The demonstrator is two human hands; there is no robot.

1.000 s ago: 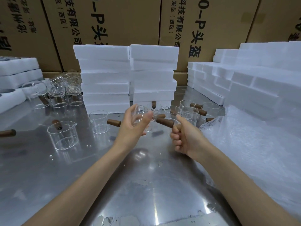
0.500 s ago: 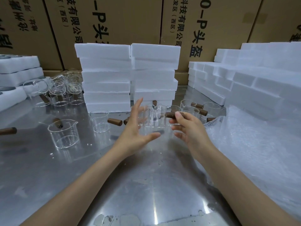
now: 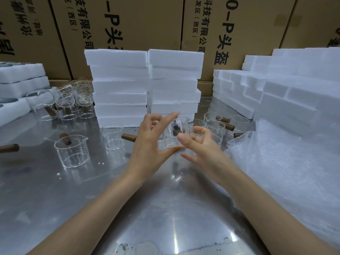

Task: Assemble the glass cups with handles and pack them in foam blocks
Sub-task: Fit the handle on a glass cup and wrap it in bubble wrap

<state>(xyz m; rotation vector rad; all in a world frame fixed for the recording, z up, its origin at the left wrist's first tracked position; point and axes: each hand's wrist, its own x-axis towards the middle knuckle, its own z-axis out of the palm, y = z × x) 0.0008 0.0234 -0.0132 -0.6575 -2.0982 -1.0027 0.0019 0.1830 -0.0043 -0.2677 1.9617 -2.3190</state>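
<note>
My left hand (image 3: 150,146) grips a clear glass cup (image 3: 173,138) above the steel table (image 3: 128,208), thumb under its base and fingers over its top. A dark brown handle (image 3: 176,128) shows through the glass on the cup's far side. My right hand (image 3: 202,146) is just right of the cup. Its thumb touches the cup's side, and its fingers are loosely curled and apart, holding nothing. Two stacks of white foam blocks (image 3: 145,83) stand right behind the hands.
Bare cups (image 3: 70,151) (image 3: 112,136) and loose wooden handles (image 3: 128,138) (image 3: 9,148) lie at left. Cups with handles (image 3: 66,102) crowd the back left, more cups (image 3: 215,125) behind my right hand. Foam trays (image 3: 257,92) and bubble wrap (image 3: 285,172) fill the right. Cardboard boxes (image 3: 128,24) wall off the back.
My right hand brought the brown handle to the cup and let go of it. The cup in my left hand has turned, so the handle now sits on its far side.
</note>
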